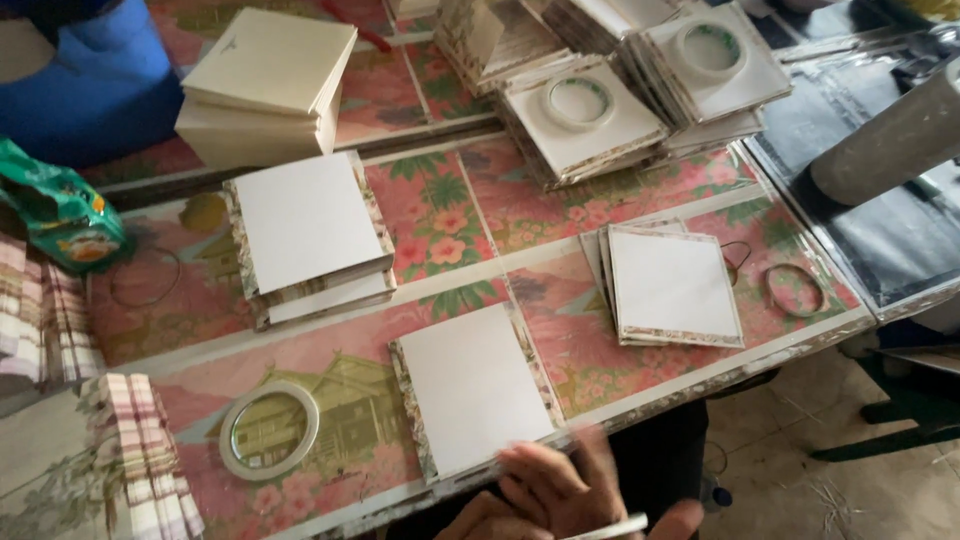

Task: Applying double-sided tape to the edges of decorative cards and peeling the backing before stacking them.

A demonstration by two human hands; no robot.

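White square card just above the right hand.

We note open tabletop between the left card stack and the small pile on the right; a hand passes there freely. The near card lies at the front edge, with our hand just touching its corner. The tape ring lies to its left, with bare surface between them. Tall stacks wall off the far side. A grey cylinder juts in from the right. Folded checked cloth crowds the left front corner.
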